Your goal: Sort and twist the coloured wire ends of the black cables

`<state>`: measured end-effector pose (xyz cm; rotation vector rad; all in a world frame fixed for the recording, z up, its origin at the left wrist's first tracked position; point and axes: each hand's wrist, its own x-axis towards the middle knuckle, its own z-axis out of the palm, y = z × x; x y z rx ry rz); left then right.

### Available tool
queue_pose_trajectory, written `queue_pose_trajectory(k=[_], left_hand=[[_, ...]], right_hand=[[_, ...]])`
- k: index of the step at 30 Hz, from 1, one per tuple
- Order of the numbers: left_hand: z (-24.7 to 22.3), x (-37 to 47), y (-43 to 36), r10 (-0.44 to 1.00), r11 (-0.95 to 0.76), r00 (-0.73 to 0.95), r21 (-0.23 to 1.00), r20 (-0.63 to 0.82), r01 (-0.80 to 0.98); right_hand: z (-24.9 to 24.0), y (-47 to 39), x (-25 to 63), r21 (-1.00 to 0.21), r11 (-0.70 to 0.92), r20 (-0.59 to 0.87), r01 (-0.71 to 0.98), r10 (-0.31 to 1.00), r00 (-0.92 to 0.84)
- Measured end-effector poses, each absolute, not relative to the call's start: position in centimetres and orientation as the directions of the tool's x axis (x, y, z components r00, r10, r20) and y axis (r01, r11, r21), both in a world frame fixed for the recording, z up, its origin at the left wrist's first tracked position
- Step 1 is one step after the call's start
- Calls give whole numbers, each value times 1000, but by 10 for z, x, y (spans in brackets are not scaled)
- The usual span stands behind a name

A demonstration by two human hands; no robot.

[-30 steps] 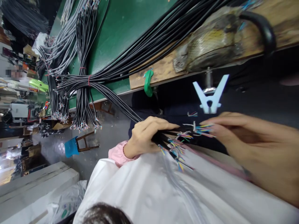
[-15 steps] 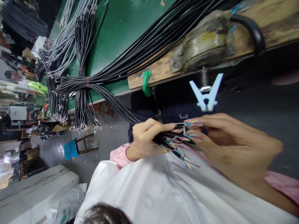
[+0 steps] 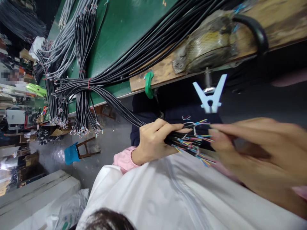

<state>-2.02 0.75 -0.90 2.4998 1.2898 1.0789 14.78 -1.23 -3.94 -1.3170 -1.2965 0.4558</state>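
Observation:
My left hand (image 3: 155, 140) is closed around a bundle of black cables (image 3: 120, 108) above my lap. Out of the right side of that fist come the cable ends, with thin coloured wires (image 3: 192, 145) fanned out. My right hand (image 3: 254, 150) is just right of the wire ends, thumb and forefinger pinched together at the tip of an upper wire; the hand is blurred, and what lies between the fingertips is too small to make out. A pale blue V-shaped piece (image 3: 210, 95) on a metal shaft stands above the wires.
A wrapped motor-like tool (image 3: 208, 41) lies on a wooden board (image 3: 283, 19) at the bench edge, near a green clamp (image 3: 149, 84). Bundled cables (image 3: 82, 48) cover parts of the green table (image 3: 120, 28). A blue stool (image 3: 71, 154) stands on the floor.
My right hand has moved right, away from my left hand, toward the tips of the wires. My left hand has shifted slightly right with the cable bundle still in it.

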Motion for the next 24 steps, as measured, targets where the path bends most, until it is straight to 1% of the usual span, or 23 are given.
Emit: queue_pose_trajectory(k=[2,3,5,6,8,10,12,14,16,18,21,23,24], left_hand=[[-8,-25,7,755,-642,450,397,478,656],[-6,-27,7,754,-649,491,383,435,657],[-4,-30,8,752,-658,562,346,344,669],[-3,-31,9,752,-658,582,328,308,678],[-2,-33,12,751,-660,605,305,263,686],[-2,-35,13,735,-676,638,304,229,671],[-5,-37,13,714,-695,674,312,190,648],[-9,-38,12,701,-702,695,321,161,635],[-13,-39,9,703,-701,689,338,177,628],[-14,-39,8,704,-706,662,358,257,611],[-8,-36,8,687,-726,605,362,402,585],[-3,-33,9,684,-728,569,376,457,573],[-1,-32,9,684,-728,551,390,478,564]], right_hand=[[-40,-6,156,-721,439,618,535,756,213],[-40,-3,159,-639,494,687,590,711,148],[-38,1,162,-531,549,743,646,668,42],[-36,2,162,-497,567,759,656,651,11],[-32,2,160,-469,577,766,669,642,-17],[-27,2,159,-504,559,729,659,684,-22],[-22,4,161,-613,532,651,584,759,-8],[-19,8,166,-762,487,546,428,837,20],[-18,15,172,-857,456,478,239,878,40],[-18,21,175,-875,478,479,71,878,-11],[-16,28,171,-842,526,539,-115,828,-157],[-13,29,164,-839,522,544,-153,816,-197],[-11,29,160,-846,514,533,-142,827,-178]])
